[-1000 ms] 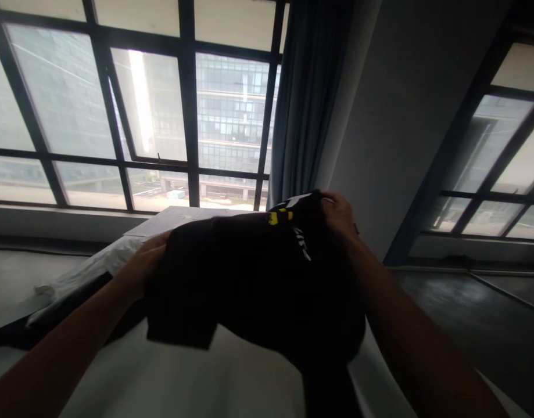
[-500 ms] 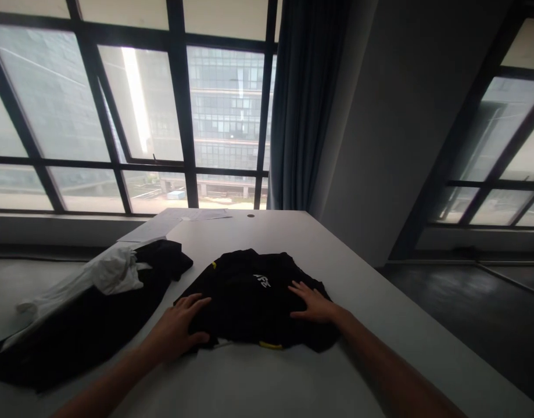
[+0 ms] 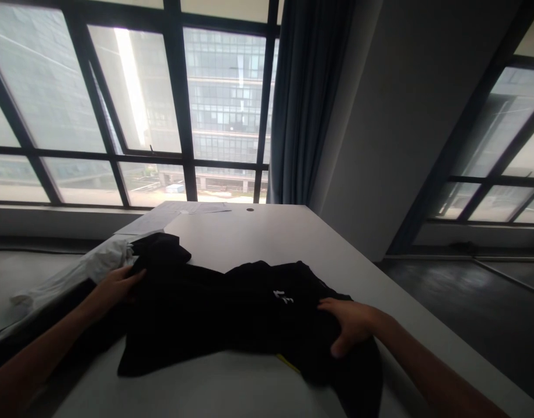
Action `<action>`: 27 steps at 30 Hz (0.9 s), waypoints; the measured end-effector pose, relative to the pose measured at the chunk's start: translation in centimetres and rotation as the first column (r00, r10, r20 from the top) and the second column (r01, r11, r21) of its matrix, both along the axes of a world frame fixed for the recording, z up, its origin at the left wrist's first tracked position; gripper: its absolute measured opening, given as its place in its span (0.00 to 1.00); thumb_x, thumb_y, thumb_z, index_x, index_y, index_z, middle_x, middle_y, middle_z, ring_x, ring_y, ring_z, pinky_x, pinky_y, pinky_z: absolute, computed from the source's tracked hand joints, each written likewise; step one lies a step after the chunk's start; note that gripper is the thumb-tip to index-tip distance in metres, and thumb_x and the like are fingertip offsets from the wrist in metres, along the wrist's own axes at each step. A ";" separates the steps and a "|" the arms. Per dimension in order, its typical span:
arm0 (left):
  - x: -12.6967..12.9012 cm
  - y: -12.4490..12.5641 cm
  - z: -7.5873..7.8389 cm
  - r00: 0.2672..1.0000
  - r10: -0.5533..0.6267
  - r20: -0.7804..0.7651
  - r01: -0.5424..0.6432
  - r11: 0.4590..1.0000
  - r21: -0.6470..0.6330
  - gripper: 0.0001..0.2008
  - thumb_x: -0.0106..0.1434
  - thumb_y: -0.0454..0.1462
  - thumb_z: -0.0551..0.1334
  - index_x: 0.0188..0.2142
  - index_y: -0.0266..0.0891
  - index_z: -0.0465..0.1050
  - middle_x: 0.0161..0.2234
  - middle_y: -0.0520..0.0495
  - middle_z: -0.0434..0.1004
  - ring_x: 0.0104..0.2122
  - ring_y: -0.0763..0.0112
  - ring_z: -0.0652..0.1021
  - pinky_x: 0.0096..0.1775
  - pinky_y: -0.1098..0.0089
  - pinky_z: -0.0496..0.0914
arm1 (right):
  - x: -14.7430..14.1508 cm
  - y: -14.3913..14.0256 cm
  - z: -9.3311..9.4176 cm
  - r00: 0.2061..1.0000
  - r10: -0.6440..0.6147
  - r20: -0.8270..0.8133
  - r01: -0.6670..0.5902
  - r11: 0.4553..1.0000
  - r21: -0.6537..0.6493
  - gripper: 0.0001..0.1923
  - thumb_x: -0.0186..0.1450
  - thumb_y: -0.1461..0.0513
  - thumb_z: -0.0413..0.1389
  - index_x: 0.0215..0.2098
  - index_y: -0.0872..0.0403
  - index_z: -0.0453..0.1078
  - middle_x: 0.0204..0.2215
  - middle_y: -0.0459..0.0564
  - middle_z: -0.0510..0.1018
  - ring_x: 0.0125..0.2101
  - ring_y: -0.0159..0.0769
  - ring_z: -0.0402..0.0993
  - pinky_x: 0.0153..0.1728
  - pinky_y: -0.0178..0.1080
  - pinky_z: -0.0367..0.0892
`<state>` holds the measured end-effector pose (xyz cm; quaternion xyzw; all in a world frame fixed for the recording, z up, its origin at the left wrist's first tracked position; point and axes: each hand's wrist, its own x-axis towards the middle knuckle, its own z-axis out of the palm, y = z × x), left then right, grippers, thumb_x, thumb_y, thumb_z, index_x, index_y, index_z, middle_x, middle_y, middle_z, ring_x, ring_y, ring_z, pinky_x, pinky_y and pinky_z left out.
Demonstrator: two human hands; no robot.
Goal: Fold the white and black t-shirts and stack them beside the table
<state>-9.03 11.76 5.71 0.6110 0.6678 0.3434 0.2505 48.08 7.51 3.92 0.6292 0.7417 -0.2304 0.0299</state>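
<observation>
A black garment [image 3: 232, 313] with white lettering and a yellow strip on its lower edge is spread sideways over the white table. Whether it is a shirt or something else I cannot tell. My left hand [image 3: 116, 287] pinches its left end and stretches that side towards the heap of clothes. On the right, my right hand [image 3: 351, 322] grips the cloth with the thumb set apart from the fingers. Some of its fingertips are hidden in the dark fabric. Past that hand, part of the garment hangs down towards the lower edge of the view.
Another dark garment [image 3: 162, 247] and a white cloth [image 3: 105, 261] lie heaped along the table's left side. Papers [image 3: 153, 219] rest at the far left corner of the white table [image 3: 232, 235]. Windows, a blue curtain [image 3: 293, 110] and a grey pillar stand beyond.
Both hands lay flat with fingers spread on the garment before. Now the left has drawn its end out to the left, and the right has moved slightly right and closed on the cloth.
</observation>
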 end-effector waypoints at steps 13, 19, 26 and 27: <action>9.9 -0.7 -1.8 0.642 -0.413 -0.645 0.431 0.891 -0.142 0.24 0.59 0.45 0.58 0.54 0.43 0.72 0.59 0.41 0.71 0.58 0.51 0.70 0.58 0.50 0.62 | -8.2 9.8 1.1 0.996 0.060 0.062 -0.068 0.988 0.139 0.07 0.52 0.60 0.63 0.30 0.51 0.77 0.32 0.48 0.81 0.32 0.39 0.76 0.30 0.35 0.65; 9.0 0.9 -1.8 0.528 -0.593 -0.608 0.418 0.805 -0.421 0.54 0.40 0.41 0.70 0.67 0.48 0.52 0.70 0.39 0.43 0.68 0.46 0.48 0.63 0.42 0.45 | -7.4 16.0 6.5 0.985 -0.150 0.081 0.096 0.882 0.462 0.13 0.58 0.65 0.57 0.41 0.54 0.77 0.40 0.57 0.80 0.41 0.46 0.76 0.37 0.40 0.68; 10.5 1.3 -1.1 0.558 -0.654 -0.511 0.538 0.754 -0.377 0.41 0.51 0.45 0.66 0.64 0.50 0.59 0.69 0.43 0.49 0.67 0.48 0.52 0.63 0.42 0.45 | -9.1 17.3 2.5 0.989 -0.145 -0.019 0.134 0.851 0.507 0.29 0.66 0.59 0.53 0.63 0.58 0.60 0.58 0.66 0.66 0.53 0.52 0.70 0.52 0.46 0.64; 10.7 1.5 -1.2 0.575 -0.643 -0.506 0.529 0.764 -0.370 0.37 0.55 0.47 0.64 0.64 0.49 0.60 0.68 0.42 0.52 0.66 0.49 0.55 0.63 0.42 0.47 | -9.0 16.5 1.1 0.995 -0.101 -0.011 0.096 0.893 0.440 0.29 0.65 0.56 0.54 0.63 0.56 0.61 0.58 0.64 0.67 0.54 0.52 0.69 0.53 0.47 0.63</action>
